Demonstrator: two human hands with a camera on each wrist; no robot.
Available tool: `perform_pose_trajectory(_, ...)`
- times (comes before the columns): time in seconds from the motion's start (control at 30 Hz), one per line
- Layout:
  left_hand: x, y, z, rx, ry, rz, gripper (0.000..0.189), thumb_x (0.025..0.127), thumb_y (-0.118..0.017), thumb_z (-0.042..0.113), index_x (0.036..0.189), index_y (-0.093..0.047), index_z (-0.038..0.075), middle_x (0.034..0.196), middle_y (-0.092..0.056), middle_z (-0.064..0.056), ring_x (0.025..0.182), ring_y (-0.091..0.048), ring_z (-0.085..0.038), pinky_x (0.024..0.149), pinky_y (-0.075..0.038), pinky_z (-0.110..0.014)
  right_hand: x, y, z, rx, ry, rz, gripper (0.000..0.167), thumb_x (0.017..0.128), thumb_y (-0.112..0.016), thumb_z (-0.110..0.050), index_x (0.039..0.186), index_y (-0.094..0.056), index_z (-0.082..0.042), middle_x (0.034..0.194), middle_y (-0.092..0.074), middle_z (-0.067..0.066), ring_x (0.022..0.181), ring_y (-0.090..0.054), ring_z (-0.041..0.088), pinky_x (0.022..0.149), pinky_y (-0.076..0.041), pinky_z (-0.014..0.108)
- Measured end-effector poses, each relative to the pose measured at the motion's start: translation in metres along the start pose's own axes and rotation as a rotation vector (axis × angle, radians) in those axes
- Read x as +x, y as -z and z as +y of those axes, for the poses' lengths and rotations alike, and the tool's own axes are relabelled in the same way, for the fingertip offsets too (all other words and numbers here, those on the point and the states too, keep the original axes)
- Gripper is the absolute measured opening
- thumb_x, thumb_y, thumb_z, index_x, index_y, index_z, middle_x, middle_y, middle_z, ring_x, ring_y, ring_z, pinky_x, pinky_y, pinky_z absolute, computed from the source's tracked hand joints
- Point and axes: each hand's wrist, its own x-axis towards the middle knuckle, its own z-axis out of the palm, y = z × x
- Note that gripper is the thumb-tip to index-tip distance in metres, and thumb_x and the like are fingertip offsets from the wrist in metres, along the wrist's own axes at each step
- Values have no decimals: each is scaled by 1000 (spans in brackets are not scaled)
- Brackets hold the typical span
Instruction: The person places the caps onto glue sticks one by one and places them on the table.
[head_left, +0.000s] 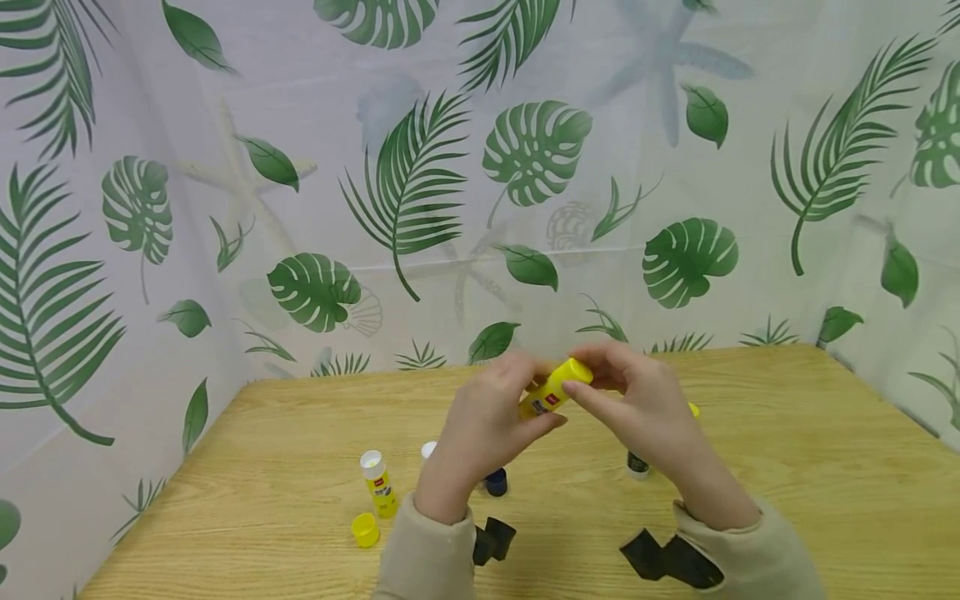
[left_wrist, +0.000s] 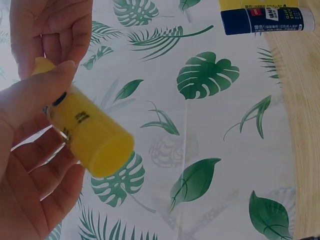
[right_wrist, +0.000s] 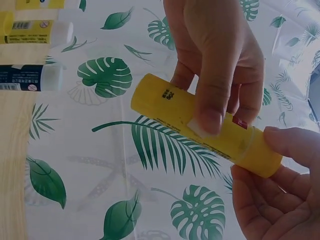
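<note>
Above the table, my left hand grips the body of a yellow glue stick, its fingers and thumb wrapped around the label. My right hand pinches the yellow cap at the other end between thumb and fingers. The cap sits on the tube, with a thin seam between them in the right wrist view. In the left wrist view, the tube's round base points down and right, away from my left palm. The glue stick is tilted, its capped end higher in the head view.
On the table, an uncapped yellow glue stick stands beside a loose yellow cap. A dark blue end shows near my left wrist, a dark glue stick by my right. Behind hangs a leaf-print cloth.
</note>
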Motion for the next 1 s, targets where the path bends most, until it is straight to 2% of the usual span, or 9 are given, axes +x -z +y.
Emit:
perform_pose_trajectory(0.13,-3,3,-5,17,74,-96,32,72,-73,22,97,-58,9,88,-56,2,79,-53,-10,65,-43,-19,-1,0,0,-23,-13,0,25,76,-67,-2,100,-59,2,89,-62,8,77,-59,16,69,-49,26)
perform_pose_trajectory(0.23,-6,6,-9,27,111,-130,31,73,-73,22,98,-59,9,88,-58,1,80,-54,-11,66,-44,-21,-1,1,2,-57,-19,7,26,76,-67,-2,100,-59,3,89,-61,8,79,-60,18,71,-49,30)
perform_pose_trajectory(0.47,-10,12,-16,17,169,-171,29,75,-71,22,98,-58,10,89,-59,1,81,-54,-11,68,-45,-23,0,0,11,-109,-20,15,27,74,-68,1,99,-60,4,90,-61,10,80,-59,21,71,-49,33)
perform_pose_trajectory(0.7,-11,16,-16,32,187,-212,28,75,-71,23,96,-59,9,88,-58,-1,80,-55,-12,68,-45,-24,1,-7,21,-148,-5,12,26,72,-69,4,96,-61,5,89,-60,11,78,-58,21,69,-49,34)
perform_pose_trajectory(0.87,-11,16,-17,28,201,-230,29,75,-71,24,97,-59,9,88,-59,-1,79,-55,-12,68,-45,-24,1,-13,27,-189,-40,-38,25,73,-68,2,97,-61,6,89,-61,12,78,-57,23,69,-49,36)
perform_pose_trajectory(1.0,-12,16,-18,21,214,-239,28,75,-71,25,96,-60,10,87,-59,1,79,-55,-11,68,-45,-23,0,-18,33,-250,-100,-95,26,75,-67,-1,99,-61,5,93,-61,13,79,-56,24,70,-48,38)
